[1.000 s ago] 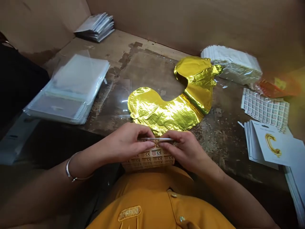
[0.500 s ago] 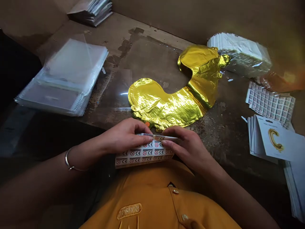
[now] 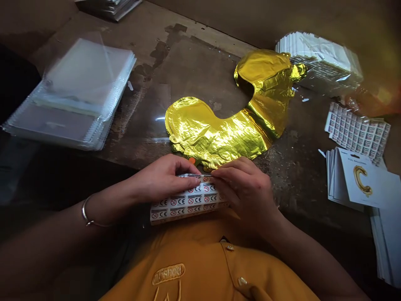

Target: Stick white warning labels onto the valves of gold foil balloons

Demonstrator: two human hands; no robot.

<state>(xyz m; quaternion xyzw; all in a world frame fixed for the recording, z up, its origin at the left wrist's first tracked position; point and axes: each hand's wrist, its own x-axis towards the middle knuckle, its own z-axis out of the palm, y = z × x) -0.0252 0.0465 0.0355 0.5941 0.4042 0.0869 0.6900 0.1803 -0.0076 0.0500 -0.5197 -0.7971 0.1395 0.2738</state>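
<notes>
A sheet of CE-mark stickers point(image 3: 183, 202) is bent over at the table's front edge, close to my body. My left hand point(image 3: 164, 177) grips its upper edge, the thumb lying on the printed face and the fingers behind. At the right end of that edge my right hand point(image 3: 246, 188) is closed, thumb and forefinger pinched at the fold; whether a single sticker is between the fingertips cannot be seen. Just beyond both hands lies a flat gold foil balloon point(image 3: 216, 136), curved like a C, with a small orange spot near its lower edge.
Clear plastic sleeves point(image 3: 78, 83) are piled on the left. At the right are a plastic-wrapped white stack point(image 3: 322, 58), another sticker sheet point(image 3: 357, 131) and folded cards with a gold C point(image 3: 351, 175). Another stack point(image 3: 109, 8) sits at the back left.
My right hand has turned inward, its fingers now closed over the sheet's upper edge, where a raised strip showed before. The left hand keeps its grip. The view has shifted slightly.
</notes>
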